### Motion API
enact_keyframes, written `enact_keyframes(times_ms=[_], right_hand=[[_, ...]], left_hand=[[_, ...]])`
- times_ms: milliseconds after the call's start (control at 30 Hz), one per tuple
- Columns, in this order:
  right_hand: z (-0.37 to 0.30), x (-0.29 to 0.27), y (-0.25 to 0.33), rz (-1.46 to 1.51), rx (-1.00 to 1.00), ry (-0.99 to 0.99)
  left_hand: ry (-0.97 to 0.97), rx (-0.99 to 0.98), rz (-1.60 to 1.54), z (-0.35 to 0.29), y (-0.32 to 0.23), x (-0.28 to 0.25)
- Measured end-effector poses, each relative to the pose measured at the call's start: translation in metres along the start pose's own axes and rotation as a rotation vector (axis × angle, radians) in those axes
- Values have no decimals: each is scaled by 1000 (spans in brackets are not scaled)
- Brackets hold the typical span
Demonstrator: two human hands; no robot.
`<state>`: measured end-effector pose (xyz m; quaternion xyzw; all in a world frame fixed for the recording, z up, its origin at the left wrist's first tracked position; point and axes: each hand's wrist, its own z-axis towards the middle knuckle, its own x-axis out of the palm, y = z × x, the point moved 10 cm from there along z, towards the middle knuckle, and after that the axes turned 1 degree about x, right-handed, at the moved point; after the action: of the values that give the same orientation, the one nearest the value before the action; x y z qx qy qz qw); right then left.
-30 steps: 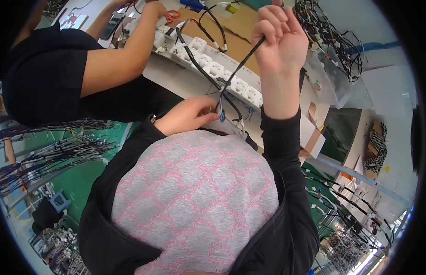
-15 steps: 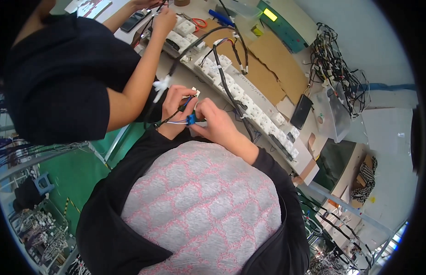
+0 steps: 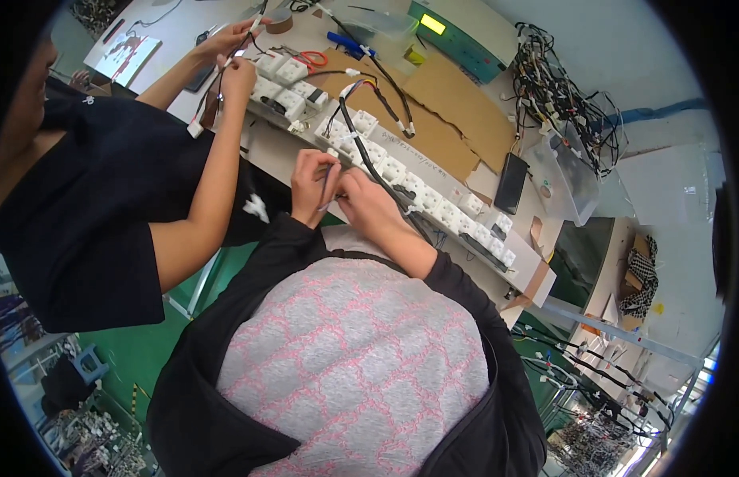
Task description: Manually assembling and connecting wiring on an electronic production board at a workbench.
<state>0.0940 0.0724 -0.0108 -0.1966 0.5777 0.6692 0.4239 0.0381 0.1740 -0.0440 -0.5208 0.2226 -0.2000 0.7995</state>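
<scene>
My left hand (image 3: 310, 187) is closed, its thumb and fingers pinching a wire harness end (image 3: 326, 181) with dark wires and a white connector (image 3: 333, 153) at the fingertips. Against it works my right hand (image 3: 371, 205), its fingers bent and pressed to the same wires. What exactly the right fingertips grip is hidden. Both hands are at the near edge of a long board of white connector blocks (image 3: 393, 169). A black cable harness (image 3: 357, 143) lies across that board, just beyond my hands.
To the left, a co-worker's hands (image 3: 238, 73) hold another cable. Cardboard (image 3: 457, 147), a black phone (image 3: 510, 183), red scissors (image 3: 314, 58) and a green device (image 3: 465, 48) lie beyond the board. A clear plastic box (image 3: 572, 179) and tangled cables (image 3: 536, 87) are at right.
The blue connector that hung below my hands is out of sight. My hands stay together at the wires. The co-worker's hands have shifted left and toward me in the picture.
</scene>
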Motion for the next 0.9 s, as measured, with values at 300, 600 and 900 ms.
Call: enact_keyframes(times_ms=[300,600,900], right_hand=[[8,-63,-41,-181,219,-413],[42,-53,-41,-125,-16,-480],[27,-48,-22,-19,-22,-280]], left_hand=[[155,502,492,13,-55,15],[305,444,518,30,-61,13],[291,383,472,6,-76,1]])
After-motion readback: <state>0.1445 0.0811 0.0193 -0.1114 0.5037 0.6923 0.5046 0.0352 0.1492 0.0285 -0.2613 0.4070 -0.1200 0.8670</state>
